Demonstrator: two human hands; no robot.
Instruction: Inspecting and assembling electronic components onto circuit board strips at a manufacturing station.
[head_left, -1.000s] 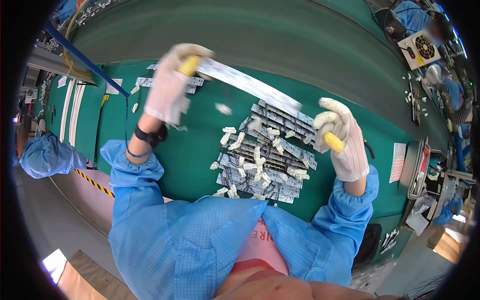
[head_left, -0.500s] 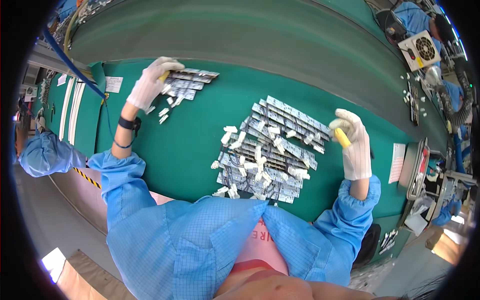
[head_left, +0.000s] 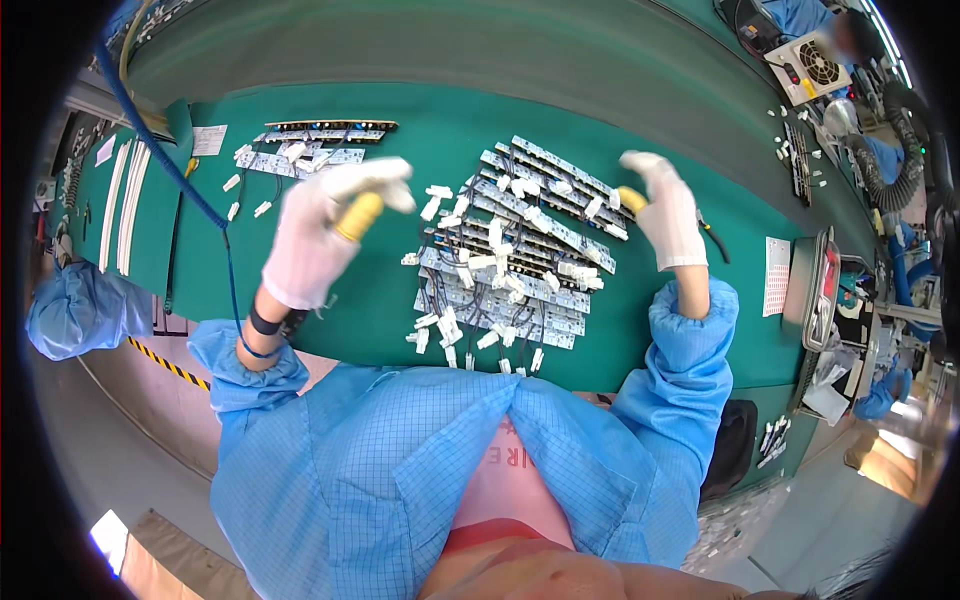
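While both gloved hands hover – left hand grip empty, fingers loose | right hand likewise, over strip pile | green table.

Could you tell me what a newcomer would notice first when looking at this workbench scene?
The heap of narrow circuit strips with white connectors, mid-bench on the green mat, stands out. The white-gloved left hand and right hand flank it, each showing a yellow fingertip cover. A smaller strip bundle lies at far left.
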